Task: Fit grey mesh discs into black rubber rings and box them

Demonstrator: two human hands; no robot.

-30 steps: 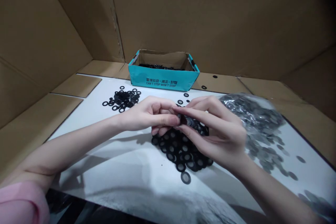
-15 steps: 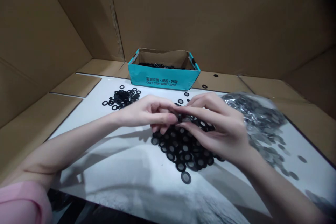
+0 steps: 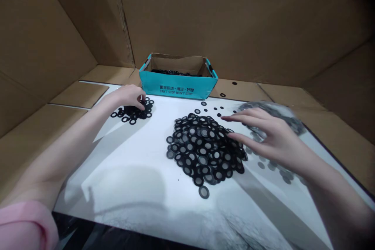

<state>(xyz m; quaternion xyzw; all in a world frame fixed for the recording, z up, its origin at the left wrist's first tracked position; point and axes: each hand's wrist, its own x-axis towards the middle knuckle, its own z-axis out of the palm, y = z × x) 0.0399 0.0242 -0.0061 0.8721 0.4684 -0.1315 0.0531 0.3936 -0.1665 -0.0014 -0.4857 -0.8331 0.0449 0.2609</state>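
Head view is showing a small heap of black rings (image 3: 132, 111) lying on the far left of the bench (image 3: 125, 164), directly below the curled fingers of the left hand (image 3: 132, 95). That hand is clearly the nearer one; whether its fingers are gripping a ring I cannot tell. Being round, the rings are offering no long axis. Just beyond and to the right, a blue box (image 3: 178, 86) is standing beside the hand, holding more dark pieces. A bigger heap of ringed discs (image 3: 205, 150) is lying between the two hands. The right hand (image 3: 271, 131) is hovering at its right edge, fingers spread apart, seemingly holding nothing. Small dark discs (image 3: 215, 108) are lying near its fingertips, and a clear bag (image 3: 293, 121) is lying behind it.
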